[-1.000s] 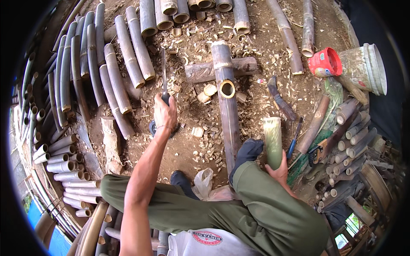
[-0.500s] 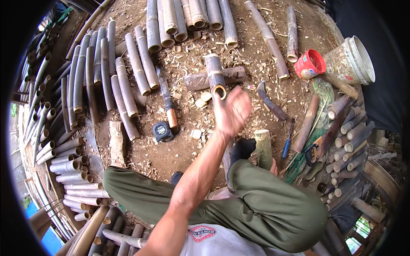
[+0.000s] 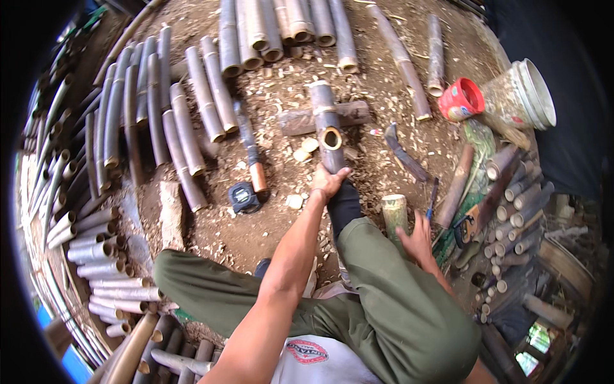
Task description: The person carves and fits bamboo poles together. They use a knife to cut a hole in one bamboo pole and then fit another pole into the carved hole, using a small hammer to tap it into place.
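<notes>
A dark bamboo tube with a pale-rimmed opening cut in it lies across a short log on the dirt, pointing away from me. My left hand is closed around its near end, just beside my foot in a dark sock. Off to the right, my right hand holds nothing, with its fingers apart. It hovers between an upright greenish bamboo piece and a thin tool with a blue handle.
The short log supports the tube. A tape measure and a long blade lie left; a curved blade, handsaw, red tub and white bucket are right. Bamboo tubes and wood chips surround them.
My left hand has gone from open above the tube to gripping its near end. My right hand has come into view beside the greenish bamboo piece. My foot has shifted left, near the tube.
</notes>
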Demonstrator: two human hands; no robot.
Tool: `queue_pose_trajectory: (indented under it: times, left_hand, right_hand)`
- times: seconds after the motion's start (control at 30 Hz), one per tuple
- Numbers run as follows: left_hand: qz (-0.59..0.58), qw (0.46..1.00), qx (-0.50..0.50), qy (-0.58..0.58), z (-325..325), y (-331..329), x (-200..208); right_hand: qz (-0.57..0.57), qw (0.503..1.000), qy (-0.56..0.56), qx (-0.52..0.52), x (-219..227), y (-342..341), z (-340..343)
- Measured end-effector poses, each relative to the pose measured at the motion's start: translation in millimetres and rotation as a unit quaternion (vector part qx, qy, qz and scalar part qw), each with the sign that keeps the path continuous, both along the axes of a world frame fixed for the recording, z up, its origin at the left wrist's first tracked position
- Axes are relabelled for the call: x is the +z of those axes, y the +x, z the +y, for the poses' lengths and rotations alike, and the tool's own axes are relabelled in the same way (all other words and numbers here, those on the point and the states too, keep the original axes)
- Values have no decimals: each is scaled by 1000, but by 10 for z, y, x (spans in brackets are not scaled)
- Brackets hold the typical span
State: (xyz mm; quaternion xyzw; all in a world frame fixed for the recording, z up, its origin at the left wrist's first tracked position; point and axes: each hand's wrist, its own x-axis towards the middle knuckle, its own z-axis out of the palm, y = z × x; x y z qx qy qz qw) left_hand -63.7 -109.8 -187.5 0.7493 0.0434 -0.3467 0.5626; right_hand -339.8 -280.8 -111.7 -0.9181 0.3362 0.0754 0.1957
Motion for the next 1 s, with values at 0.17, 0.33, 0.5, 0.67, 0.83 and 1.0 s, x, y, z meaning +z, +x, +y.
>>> queue_pose_trajectory:
  times: [0.17,0.33,0.5,0.67,0.83,1.0]
  left_hand:
    - [14,1000,-4,2,-8,-107,225]
    - [25,999,6,-39,33,0,237]
    - [43,998,-28,-24,214,113,225]
    - [-144,968,-188,81,557,228,1087]
    - [311,861,-86,-392,-41,71,1213]
    - [555,656,239,-452,-786,100,1038]
  right_hand:
    - [-46,998,-9,-31,-86,1345,-709]
    - [116,990,-55,64,-511,1997,-1143]
    - [105,989,-13,102,-593,2210,-1276]
    - [-2,983,121,141,407,2288,-1214]
    - [110,885,157,423,1124,2901,-828]
    - [146,781,26,607,917,3414,-592]
